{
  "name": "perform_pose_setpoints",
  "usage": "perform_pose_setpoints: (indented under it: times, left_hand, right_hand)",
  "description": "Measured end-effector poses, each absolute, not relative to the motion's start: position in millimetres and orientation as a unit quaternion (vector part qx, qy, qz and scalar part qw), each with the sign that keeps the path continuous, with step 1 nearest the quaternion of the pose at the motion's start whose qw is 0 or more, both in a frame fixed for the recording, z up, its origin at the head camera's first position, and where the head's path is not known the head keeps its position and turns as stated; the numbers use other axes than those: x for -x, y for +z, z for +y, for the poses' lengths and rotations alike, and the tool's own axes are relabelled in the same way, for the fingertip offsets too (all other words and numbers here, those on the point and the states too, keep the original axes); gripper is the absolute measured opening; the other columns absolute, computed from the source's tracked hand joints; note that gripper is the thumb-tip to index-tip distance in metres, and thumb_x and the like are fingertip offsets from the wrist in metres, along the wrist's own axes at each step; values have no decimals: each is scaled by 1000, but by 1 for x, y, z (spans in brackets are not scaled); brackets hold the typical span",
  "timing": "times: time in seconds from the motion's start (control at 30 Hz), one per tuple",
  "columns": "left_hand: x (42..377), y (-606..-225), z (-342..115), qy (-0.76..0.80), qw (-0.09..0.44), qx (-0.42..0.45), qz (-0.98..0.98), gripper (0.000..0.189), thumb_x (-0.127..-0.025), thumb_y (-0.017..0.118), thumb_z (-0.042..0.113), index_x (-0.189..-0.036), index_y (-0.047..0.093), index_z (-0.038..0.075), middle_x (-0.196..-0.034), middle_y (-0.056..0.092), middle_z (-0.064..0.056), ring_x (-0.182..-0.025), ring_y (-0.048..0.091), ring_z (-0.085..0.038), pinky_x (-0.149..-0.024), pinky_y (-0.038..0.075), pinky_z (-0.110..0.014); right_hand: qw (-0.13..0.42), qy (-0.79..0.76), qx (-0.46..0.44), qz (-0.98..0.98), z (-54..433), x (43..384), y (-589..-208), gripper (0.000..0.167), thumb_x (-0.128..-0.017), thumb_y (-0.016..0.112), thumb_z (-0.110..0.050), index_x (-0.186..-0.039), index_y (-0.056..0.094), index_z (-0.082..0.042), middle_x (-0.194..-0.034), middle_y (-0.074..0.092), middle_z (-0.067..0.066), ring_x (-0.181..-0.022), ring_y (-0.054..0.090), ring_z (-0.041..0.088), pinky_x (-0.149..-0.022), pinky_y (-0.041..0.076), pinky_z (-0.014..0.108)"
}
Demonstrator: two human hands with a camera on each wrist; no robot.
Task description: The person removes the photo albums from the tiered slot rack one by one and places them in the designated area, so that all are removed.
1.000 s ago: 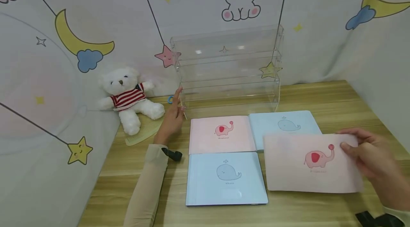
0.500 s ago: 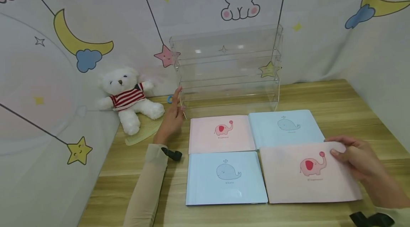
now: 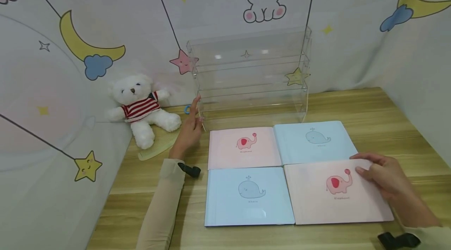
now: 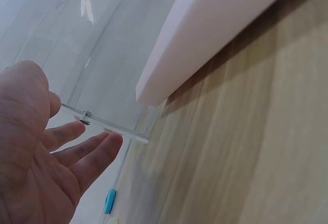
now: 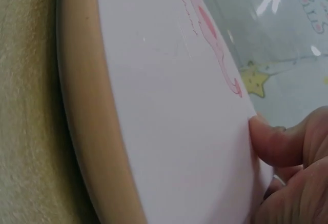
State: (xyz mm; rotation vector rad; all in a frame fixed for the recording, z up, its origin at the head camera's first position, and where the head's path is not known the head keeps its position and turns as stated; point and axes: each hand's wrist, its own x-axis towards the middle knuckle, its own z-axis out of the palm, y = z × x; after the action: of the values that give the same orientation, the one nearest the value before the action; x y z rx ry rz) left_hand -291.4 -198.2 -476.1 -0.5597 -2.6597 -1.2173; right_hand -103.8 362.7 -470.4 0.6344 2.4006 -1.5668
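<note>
My right hand (image 3: pixel 394 185) pinches the upper right edge of a pink elephant book (image 3: pixel 317 207), thumb on the cover. In the right wrist view the thumb presses this book's cover (image 5: pixel 169 121) and the page edges show. The book lies at the front right of a two-by-two group. Beside it are a blue whale book (image 3: pixel 225 203), another pink elephant book (image 3: pixel 223 148) and another blue whale book (image 3: pixel 294 150). My left hand (image 3: pixel 186 136) rests against the lower left side of a clear acrylic rack (image 3: pixel 251 105). In the left wrist view its fingers (image 4: pixel 97 160) are extended beside the rack's edge.
A white teddy bear (image 3: pixel 142 105) in a striped shirt sits left of the rack, on a yellow-green mat (image 3: pixel 160 144). A small blue ring (image 3: pixel 187 109) lies behind my left hand. A printed cloth (image 3: pixel 225 7) hangs behind the wooden table (image 3: pixel 373 120).
My right hand has lowered the pink elephant book onto the table and shifted it left against the blue whale book. The left hand has stayed at the rack.
</note>
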Motion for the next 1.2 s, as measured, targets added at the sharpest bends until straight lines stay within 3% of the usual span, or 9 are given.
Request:
perform_pose_setpoints:
  times: [0.13,0.33,0.43,0.5,0.57,0.67,0.9,1.03,1.2]
  left_hand:
    - [291,-477,-199,-407,83,188,-890,78,-114,42,8,-172,3,43,-138,64,-33,-154,45,-48,-97,52,-64]
    - [290,-477,-200,-407,83,188,-890,78,-114,42,7,-172,4,43,-121,69,-32,-154,45,-47,-97,53,-63]
    - [290,-476,-199,-407,83,189,-890,78,-114,42,7,-172,4,42,-101,70,-29,-154,45,-47,-94,53,-61]
    - [289,-475,-199,-406,82,189,-890,77,-114,41,7,-172,3,41,-101,68,-29,-154,45,-47,-92,53,-60]
    - [288,-474,-199,-405,81,189,-891,77,-115,41,8,-172,2,41,-116,68,-30,-155,44,-47,-91,53,-59]
    - [287,-473,-199,-404,78,190,-892,76,-115,40,10,-172,1,40,-124,66,-32,-155,44,-47,-90,52,-58]
    - [287,-474,-199,-404,82,186,-892,76,-115,41,9,-172,2,41,-104,69,-30,-155,45,-46,-90,53,-58]
    - [288,-475,-199,-403,83,185,-892,76,-115,42,10,-172,2,41,-119,68,-31,-154,45,-46,-92,53,-59]
    - [288,-476,-200,-401,86,190,-892,75,-115,42,10,-172,3,39,-110,68,-30,-153,46,-47,-90,53,-59]
  right_hand:
    - [101,-510,-219,826,359,105,-473,36,-98,66,-3,-115,82,-30,-155,47,31,-113,56,28,-74,54,23]
    - [95,-496,-221,835,354,106,-474,37,-97,65,-2,-130,78,-15,-164,36,35,-134,40,49,-78,41,19]
    - [83,-477,-215,848,351,106,-474,41,-97,65,-2,-137,70,-3,-162,38,37,-134,40,50,-80,39,21]
    - [83,-468,-208,855,348,105,-472,45,-98,66,-4,-143,64,2,-164,35,38,-137,38,53,-91,45,30]
    - [85,-448,-198,868,346,104,-471,47,-100,65,-7,-145,60,4,-165,32,40,-139,35,57,-107,47,47]
    - [81,-399,-173,897,344,102,-468,47,-102,66,-15,-145,60,3,-163,31,44,-140,34,62,-112,34,73]
    - [25,-274,-129,953,340,96,-468,46,-98,75,-24,-136,65,0,-137,55,44,-111,54,57,-86,45,64]
    - [16,-258,-124,958,339,95,-468,56,-97,77,-26,-140,58,5,-129,54,43,-110,49,55,-85,41,61]
    - [4,-260,-110,959,339,95,-468,67,-96,78,-26,-145,49,8,-124,50,41,-112,42,54,-85,37,60]
